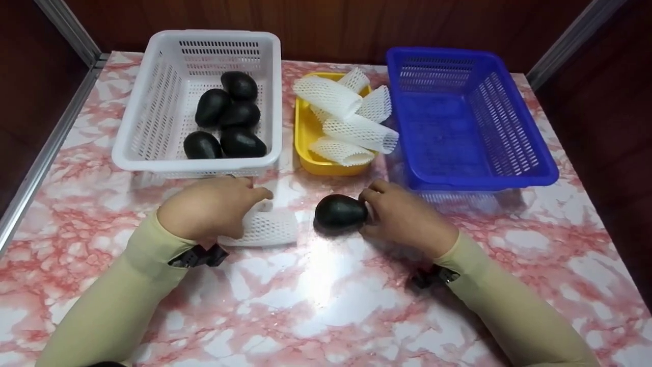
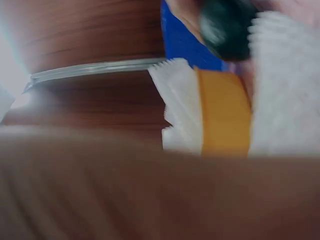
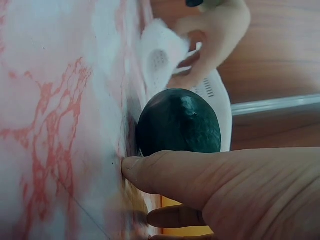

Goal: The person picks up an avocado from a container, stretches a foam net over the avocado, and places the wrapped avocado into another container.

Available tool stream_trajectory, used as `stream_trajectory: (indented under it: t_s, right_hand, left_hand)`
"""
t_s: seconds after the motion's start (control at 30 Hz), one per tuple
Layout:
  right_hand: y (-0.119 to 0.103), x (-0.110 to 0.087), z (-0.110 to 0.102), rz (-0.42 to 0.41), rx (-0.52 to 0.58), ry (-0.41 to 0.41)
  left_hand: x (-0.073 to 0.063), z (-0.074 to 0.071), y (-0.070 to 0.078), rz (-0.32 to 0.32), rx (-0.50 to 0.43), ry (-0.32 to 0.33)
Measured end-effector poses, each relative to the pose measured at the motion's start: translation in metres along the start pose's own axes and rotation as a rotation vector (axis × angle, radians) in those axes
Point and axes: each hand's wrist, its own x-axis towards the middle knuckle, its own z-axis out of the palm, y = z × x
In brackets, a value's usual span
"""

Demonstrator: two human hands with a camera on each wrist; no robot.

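A dark green avocado (image 1: 340,213) lies on its side on the table, its narrow end toward my right hand (image 1: 405,216). The thumb and fingers of that hand grip this end; the avocado (image 3: 180,122) also fills the middle of the right wrist view. My left hand (image 1: 211,206) holds a white foam net sleeve (image 1: 270,228) close over the table, left of the avocado. Its open end faces the avocado, while the hand covers the other end. Up close, the sleeve (image 2: 287,85) shows at the right of the left wrist view.
A white basket (image 1: 196,164) with several avocados (image 1: 242,142) stands at the back left. Between it and a blue basket (image 1: 484,183) is a yellow bin (image 1: 331,168) heaped with foam net sleeves (image 1: 359,131). Wooden panels (image 1: 331,30) rise behind the marbled table (image 1: 326,316).
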Motion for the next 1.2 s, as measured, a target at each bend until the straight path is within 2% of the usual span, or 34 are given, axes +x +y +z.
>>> stream_trajectory:
  t_s: [0.1, 0.23, 0.3, 0.47, 0.63, 0.77, 0.9, 1.03, 1.2]
  right_hand:
    - [0.000, 0.000, -0.001, 0.005, -0.006, -0.003]
    - [0.000, 0.000, -0.001, 0.008, 0.002, -0.012]
    - [0.000, 0.000, 0.000, 0.007, 0.007, -0.011]
    - [0.001, 0.000, 0.001, -0.010, -0.002, 0.006]
    - [0.000, 0.001, 0.002, -0.010, -0.006, 0.007]
    - [0.000, 0.001, 0.001, -0.005, -0.003, 0.000]
    - [0.000, 0.001, 0.000, -0.014, -0.010, -0.001]
    - [0.000, 0.001, 0.001, -0.017, -0.013, 0.010]
    - [0.000, 0.000, 0.001, -0.026, -0.017, 0.019]
  left_hand:
    - [0.000, -0.002, 0.007, 0.061, -0.044, 0.030]
    - [0.003, -0.001, 0.013, 0.176, -0.041, 0.096]
    - [0.005, 0.001, 0.015, 0.198, -0.039, 0.109]
    - [0.016, 0.009, 0.017, 0.192, -0.041, 0.168]
    - [0.026, 0.018, 0.019, 0.224, -0.023, 0.236]
    - [0.028, 0.021, 0.016, 0.206, 0.014, 0.265]
    - [0.027, 0.018, 0.017, 0.175, 0.031, 0.326]
    - [0.029, 0.017, 0.019, 0.199, 0.079, 0.405]
    - [0.032, 0.025, 0.018, 0.230, 0.135, 0.417]
